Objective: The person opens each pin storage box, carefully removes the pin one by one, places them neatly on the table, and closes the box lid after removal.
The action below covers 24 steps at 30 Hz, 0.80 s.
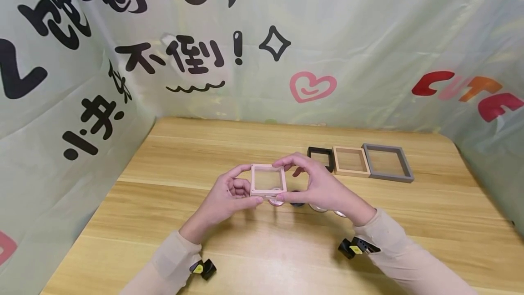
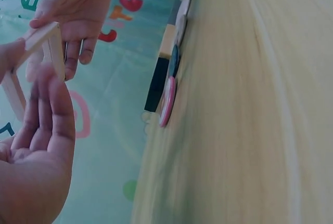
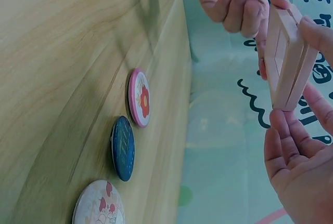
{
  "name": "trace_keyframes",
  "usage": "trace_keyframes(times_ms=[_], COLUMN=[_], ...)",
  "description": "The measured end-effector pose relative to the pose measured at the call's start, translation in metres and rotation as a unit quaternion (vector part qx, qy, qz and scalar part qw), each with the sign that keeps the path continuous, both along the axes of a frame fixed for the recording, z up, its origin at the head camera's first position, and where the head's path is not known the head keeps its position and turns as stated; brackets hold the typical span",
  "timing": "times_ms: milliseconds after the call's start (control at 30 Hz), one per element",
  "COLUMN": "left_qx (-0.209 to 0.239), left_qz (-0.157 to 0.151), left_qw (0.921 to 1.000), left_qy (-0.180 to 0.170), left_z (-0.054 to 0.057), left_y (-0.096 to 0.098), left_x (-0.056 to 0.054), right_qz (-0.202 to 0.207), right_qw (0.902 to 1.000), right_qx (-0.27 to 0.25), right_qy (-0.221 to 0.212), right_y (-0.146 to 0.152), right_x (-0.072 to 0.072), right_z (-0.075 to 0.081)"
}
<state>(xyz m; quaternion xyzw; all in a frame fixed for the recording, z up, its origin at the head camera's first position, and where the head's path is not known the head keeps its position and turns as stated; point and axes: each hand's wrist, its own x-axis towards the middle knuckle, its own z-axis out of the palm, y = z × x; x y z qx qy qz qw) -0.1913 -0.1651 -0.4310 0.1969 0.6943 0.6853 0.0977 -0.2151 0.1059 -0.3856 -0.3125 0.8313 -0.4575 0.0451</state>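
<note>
A small square pink display frame (image 1: 252, 180) with a see-through middle is held up above the table. My left hand (image 1: 223, 200) pinches its left side between thumb and fingers. On the other side my right hand (image 1: 323, 186) grips the frame at its top and bottom edges. In the right wrist view the pink frame (image 3: 291, 63) stands on edge, and a narrow gap runs between its two layers. Below and behind the hands lie round badges: a pink-rimmed one with a red flower (image 3: 139, 98), a dark blue one (image 3: 123, 148) and a white one with red prints (image 3: 99, 208).
Three more frames lie touching in a row at the back right: black (image 1: 309, 155), tan (image 1: 351, 173) and grey (image 1: 390, 177). Another round badge (image 1: 340, 213) is partly hidden by the right wrist. A printed cloth (image 1: 368, 49) encloses the wooden table (image 1: 196, 149).
</note>
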Motion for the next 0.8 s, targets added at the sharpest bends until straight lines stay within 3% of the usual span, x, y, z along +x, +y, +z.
trace_keyframes(times_ms=[167, 367, 633, 800], left_qx=[0.018, 0.022, 0.032, 0.035], left_qz=[-0.032, -0.038, -0.030, -0.034], left_qw=[0.9989, 0.9985, 0.9987, 0.9986], left_qy=[-0.029, -0.031, -0.027, -0.023], left_z=[0.0017, 0.0025, 0.0012, 0.0004], left_y=[-0.0003, 0.0009, 0.0013, 0.0016], left_x=[0.0001, -0.0002, -0.0010, -0.0013], right_qz=[-0.005, -0.007, 0.010, 0.024], right_qw=[0.9994, 0.9985, 0.9983, 0.9964], right_qx=[0.008, 0.024, 0.001, -0.014], right_qy=[0.034, 0.049, -0.058, -0.080], right_y=[-0.0004, 0.0007, 0.0048, 0.0068], right_x=[0.0006, 0.0018, 0.0045, 0.0052], right_z=[-0.0002, -0.0029, -0.0067, -0.0089])
